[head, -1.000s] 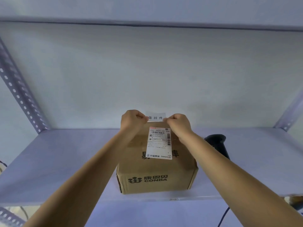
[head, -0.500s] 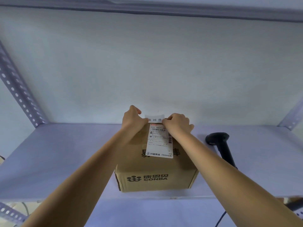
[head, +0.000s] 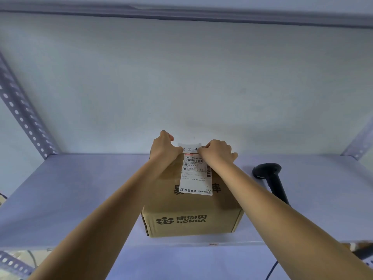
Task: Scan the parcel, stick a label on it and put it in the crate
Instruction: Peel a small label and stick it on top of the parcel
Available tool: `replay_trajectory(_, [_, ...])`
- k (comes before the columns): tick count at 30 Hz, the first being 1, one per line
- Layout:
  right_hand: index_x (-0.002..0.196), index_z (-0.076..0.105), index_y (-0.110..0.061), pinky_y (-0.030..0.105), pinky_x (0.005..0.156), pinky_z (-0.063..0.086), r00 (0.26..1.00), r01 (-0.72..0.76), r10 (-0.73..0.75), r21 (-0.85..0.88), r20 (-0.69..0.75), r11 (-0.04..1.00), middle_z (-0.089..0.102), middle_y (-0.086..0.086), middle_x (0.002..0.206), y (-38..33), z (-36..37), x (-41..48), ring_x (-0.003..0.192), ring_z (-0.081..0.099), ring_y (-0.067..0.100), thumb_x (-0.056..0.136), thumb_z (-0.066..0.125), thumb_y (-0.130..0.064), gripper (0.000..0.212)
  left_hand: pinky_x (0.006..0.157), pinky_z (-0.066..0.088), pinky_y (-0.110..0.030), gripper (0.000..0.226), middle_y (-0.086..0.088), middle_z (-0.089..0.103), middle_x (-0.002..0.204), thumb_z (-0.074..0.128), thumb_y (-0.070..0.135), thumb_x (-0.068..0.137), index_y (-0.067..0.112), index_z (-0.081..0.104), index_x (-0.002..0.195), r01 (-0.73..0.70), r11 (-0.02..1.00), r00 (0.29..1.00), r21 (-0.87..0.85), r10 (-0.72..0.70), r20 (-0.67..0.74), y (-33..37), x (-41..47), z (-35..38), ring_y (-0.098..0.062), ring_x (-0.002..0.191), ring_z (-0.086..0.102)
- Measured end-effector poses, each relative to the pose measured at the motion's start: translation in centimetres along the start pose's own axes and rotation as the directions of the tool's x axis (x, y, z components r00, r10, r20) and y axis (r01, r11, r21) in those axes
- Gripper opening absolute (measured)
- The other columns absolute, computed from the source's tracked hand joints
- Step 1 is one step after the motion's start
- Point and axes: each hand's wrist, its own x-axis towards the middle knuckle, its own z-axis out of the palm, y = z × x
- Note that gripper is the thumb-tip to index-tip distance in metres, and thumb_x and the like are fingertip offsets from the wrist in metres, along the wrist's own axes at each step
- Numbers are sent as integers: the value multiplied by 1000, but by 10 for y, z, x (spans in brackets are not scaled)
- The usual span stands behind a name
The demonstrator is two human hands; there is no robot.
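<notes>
A brown cardboard parcel point(head: 193, 215) printed with CONBA stands on the pale shelf board point(head: 80, 190), a white shipping slip point(head: 196, 174) stuck on its top. At the parcel's far top edge a small white label point(head: 189, 147) with three printed characters is stretched between my hands. My left hand point(head: 164, 147) pinches its left end and my right hand point(head: 217, 151) pinches its right end. The label's lower edge meets the box top just above the shipping slip. No crate is in view.
A black handheld barcode scanner point(head: 269, 176) lies on the shelf just right of the parcel, its cable running down past the front edge. Perforated metal uprights point(head: 22, 116) frame the shelf left and right. A wall closes the back; another shelf is overhead.
Both hands have lowered the small label towards the parcel's far top edge and spread slightly apart. The parcel and scanner have stayed put.
</notes>
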Motion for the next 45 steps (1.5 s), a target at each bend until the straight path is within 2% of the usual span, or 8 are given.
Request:
replay_trajectory(7, [91,68,-15,43,94,32,1000,14,-14,-51,-12,999,60,7,114,-1,0,-1,113,49,30,85,53,-37,27,75,43,-32,45,1,53,86,69,25,80,12,48,118,-16,996,999,93,13,38,3,2,0,-23,84,53])
replay_trajectory(15, [106,62,-14,40,87,33,996,42,-44,-19,-80,999,59,5,113,3,3,-4,113,50,28,86,57,-41,33,71,41,-33,32,-1,54,84,61,22,85,10,47,112,-80,983,997,167,78,23,1,-6,0,-24,82,53])
replay_trajectory(20, [117,54,-12,37,86,35,910,313,-336,-126,-242,941,57,7,119,16,6,-15,112,49,27,93,48,-24,28,85,44,-38,28,-5,55,115,46,10,87,10,52,114,-372,874,915,314,401,-33,-15,-22,7,-24,99,51])
replay_trajectory(23, [135,50,-13,40,103,31,829,513,-547,-227,-119,828,53,5,139,14,8,-19,130,43,25,93,43,-19,42,99,40,-39,40,-2,53,138,44,15,91,15,55,130,-517,734,825,441,565,26,-18,-27,9,-22,127,47])
replay_trajectory(28, [143,44,-21,46,117,12,784,607,-615,-318,90,728,40,-3,154,10,14,-18,149,18,19,100,30,-31,46,118,15,-38,51,1,42,153,30,27,96,18,41,145,-534,628,835,566,496,237,-15,-31,10,-18,146,25])
replay_trajectory(35, [133,54,-18,55,116,10,850,488,-521,-481,75,728,57,-3,139,8,11,-22,146,26,23,95,30,-32,47,120,9,-43,56,-1,42,152,26,34,96,13,38,146,-470,534,867,703,429,254,-13,-36,9,-20,147,24])
replay_trajectory(41, [136,51,-14,54,119,6,909,377,-416,-412,-5,830,51,0,144,15,-2,-28,147,21,24,98,30,-30,46,119,11,-42,56,-9,51,144,27,34,95,6,49,137,-332,658,921,676,380,82,-19,-43,0,-23,144,29])
replay_trajectory(45, [153,22,-19,49,120,11,941,324,-334,-147,-48,935,13,4,164,51,-21,-31,151,3,23,99,34,-31,57,120,13,-44,66,-9,17,162,28,45,97,10,19,153,-211,845,974,491,226,29,-47,-50,-28,-24,150,12])
